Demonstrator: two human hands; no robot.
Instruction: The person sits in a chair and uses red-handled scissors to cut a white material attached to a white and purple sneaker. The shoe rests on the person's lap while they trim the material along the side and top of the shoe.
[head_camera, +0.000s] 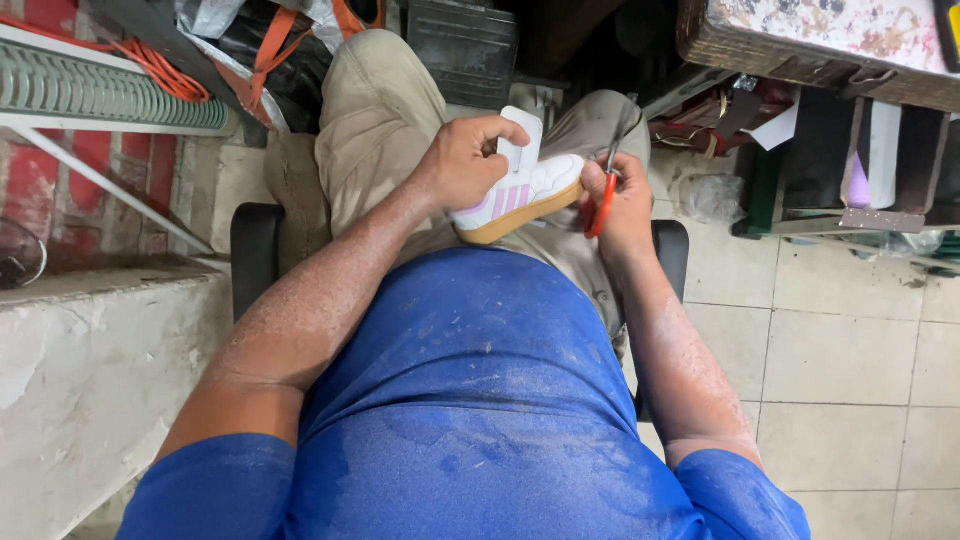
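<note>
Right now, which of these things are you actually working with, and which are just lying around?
In hand:
white shoe, held by left hand
red-handled scissors, in right hand

Lying about:
orange cord
clear plastic bag
paint-stained wooden crate

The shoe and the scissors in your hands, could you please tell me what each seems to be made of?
The shoe has a smooth white upper, probably leather or a synthetic, with pink stripes and a matte tan sole that looks like rubber. The scissors show glossy red handles, likely plastic, and thin grey blades, seemingly metal.
</note>
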